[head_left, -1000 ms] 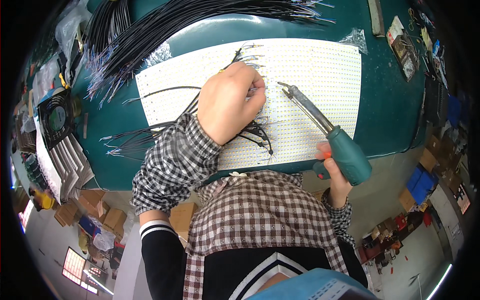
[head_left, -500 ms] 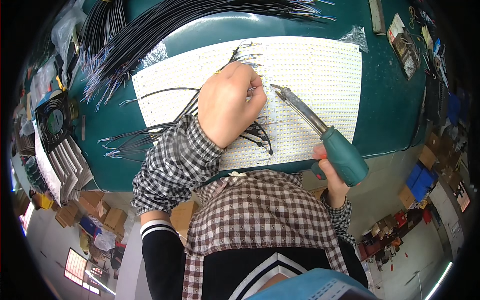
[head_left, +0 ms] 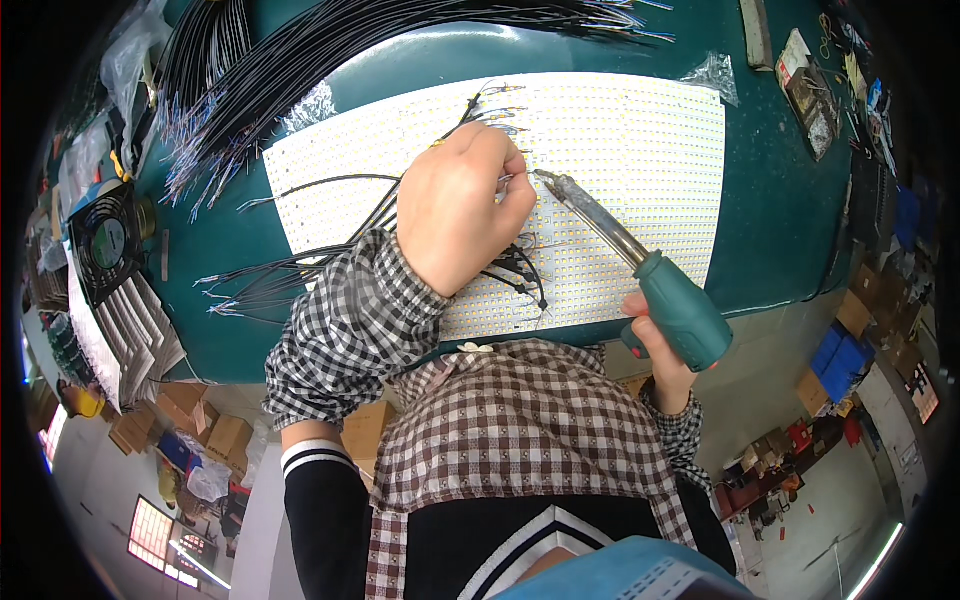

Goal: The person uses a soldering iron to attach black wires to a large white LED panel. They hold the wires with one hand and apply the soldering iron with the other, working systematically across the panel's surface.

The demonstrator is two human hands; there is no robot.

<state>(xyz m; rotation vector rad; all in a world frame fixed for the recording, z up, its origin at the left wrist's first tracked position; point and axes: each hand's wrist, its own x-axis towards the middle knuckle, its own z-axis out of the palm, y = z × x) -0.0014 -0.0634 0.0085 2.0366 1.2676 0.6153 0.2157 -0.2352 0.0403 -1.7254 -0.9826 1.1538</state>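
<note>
L hand (head_left: 455, 205) is upper center of frame, over the white dotted panel (head_left: 640, 140). Its grip is pinched closed, apparently on a thin wire (head_left: 506, 178), mostly hidden by the fingers; prob a fine pinch b/c the wire is small & needs steadying near the iron tip.

R hand (head_left: 664, 358), right of center, has its grip wrapped closed on the green handle of the soldering iron (head_left: 685, 312), so fingers are well clear of the metal. Iron slants up-left, tip just beside L fingertips; contact unclear. Hands come in from opp. sides, so neither blocks the other.

Panel lies flat on the green tabletop (head_left: 775, 215), mid-frame, dotted face up. Attached black leads (head_left: 285, 262) trail left, prob leaving the R half free for the iron. Big cable bundle (head_left: 330, 50), upper left, sits off-panel, likely for clearance.
</note>
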